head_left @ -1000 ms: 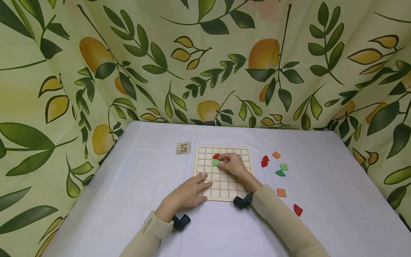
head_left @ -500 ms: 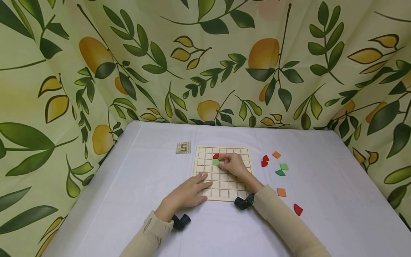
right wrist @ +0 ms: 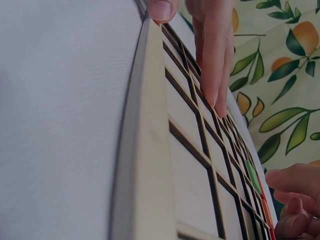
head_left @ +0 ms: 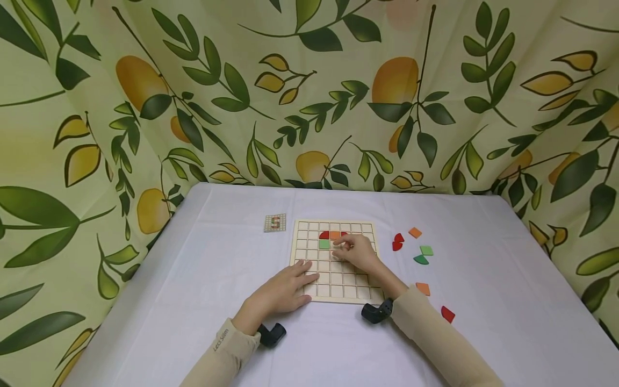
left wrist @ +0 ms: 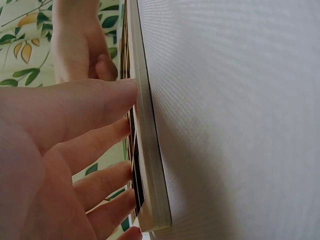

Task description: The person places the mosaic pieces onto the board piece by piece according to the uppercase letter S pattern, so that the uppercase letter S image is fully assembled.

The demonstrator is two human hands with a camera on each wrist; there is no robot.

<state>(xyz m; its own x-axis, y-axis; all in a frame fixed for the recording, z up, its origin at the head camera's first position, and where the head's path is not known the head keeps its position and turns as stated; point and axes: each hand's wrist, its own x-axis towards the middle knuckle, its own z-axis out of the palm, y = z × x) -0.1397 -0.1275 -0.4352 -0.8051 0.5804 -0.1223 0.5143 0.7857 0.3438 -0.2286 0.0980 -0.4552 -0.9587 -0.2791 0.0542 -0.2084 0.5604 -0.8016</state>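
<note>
My left hand (head_left: 285, 287) rests with spread fingers on the lower left of the wooden grid board (head_left: 316, 290), its thumb at the front edge. In the left wrist view, the thumb touches the board's side (left wrist: 150, 150). Over the board's upper middle, my right hand (head_left: 358, 251) has thumb and index finger slightly apart, with no piece visible between them. Just beyond its fingertips lie a red quarter-round piece (head_left: 324, 235), an orange square (head_left: 335, 235) and a green square (head_left: 324, 244). A second red piece (head_left: 344, 234) is partly hidden behind the hand.
A small pattern card (head_left: 275, 222) lies left of the board. Loose pieces lie to the right: red quarter-rounds (head_left: 397, 245), orange squares (head_left: 423, 289), a light green square (head_left: 426, 250) and a dark green quarter-round (head_left: 421, 259). A leaf-patterned curtain (head_left: 309, 107) hangs behind the table.
My right hand has drawn back slightly to the right, so the orange square and the second red piece show more. My left hand stays in place.
</note>
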